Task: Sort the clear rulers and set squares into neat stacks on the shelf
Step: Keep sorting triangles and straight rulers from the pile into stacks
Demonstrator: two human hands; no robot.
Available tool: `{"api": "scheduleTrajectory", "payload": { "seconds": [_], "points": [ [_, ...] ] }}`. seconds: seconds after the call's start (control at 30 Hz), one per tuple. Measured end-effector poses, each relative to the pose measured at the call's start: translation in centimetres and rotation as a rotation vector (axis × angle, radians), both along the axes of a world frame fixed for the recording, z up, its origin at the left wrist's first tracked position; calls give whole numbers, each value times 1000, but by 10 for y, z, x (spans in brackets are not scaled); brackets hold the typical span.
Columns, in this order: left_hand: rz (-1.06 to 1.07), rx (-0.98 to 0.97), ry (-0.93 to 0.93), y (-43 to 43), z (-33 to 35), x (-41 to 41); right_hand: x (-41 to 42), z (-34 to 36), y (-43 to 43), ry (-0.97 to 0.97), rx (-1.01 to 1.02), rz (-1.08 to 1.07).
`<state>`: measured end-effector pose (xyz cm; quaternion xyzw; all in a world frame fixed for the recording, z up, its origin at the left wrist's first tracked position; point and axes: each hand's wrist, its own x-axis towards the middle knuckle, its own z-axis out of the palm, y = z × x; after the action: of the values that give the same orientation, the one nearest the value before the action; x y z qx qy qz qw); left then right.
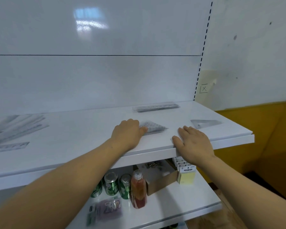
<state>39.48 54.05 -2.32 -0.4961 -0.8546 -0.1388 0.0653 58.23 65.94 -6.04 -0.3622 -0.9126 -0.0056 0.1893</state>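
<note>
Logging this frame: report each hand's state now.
Left hand: open, touching the stack of set squares.
Right hand: open, flat on the shelf front edge.

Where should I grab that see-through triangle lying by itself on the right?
Probably its near corner, from the front: the set square lies flat on the shelf, so lift that corner with a fingertip, then pinch. The right hand is closest.

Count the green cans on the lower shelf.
3: the left can peeks out beside the forearm, then the middle can, then the right can by the bottle. The forearm may hide others.
</note>
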Motion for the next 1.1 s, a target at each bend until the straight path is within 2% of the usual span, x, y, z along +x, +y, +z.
{"api": "scheduleTrajectory", "payload": {
  "seconds": [0.2, 0.37, 0.6, 0.73, 0.87, 1.1],
  "points": [
    [72, -57, 27, -1, -1, -2, -2, -4, 2, 48, 52, -3],
    [80, -118, -60, -12, 1, 2, -1, -3, 2, 33, 37, -4],
    [140, -257, -90, -87, 1, -23, -18, 30, 3, -63, -123, 35],
    [238, -245, -136, -136, 2, -48, -63, 62, -26, -126, -147, 230],
    [308, -145, -172, -188, 13, -69, -126, 90, -77, -200, -117, 385],
    [394, -50, -176, -309, 33, -124, -248, 116, -199, -169, -113, 549]
  ]
}}
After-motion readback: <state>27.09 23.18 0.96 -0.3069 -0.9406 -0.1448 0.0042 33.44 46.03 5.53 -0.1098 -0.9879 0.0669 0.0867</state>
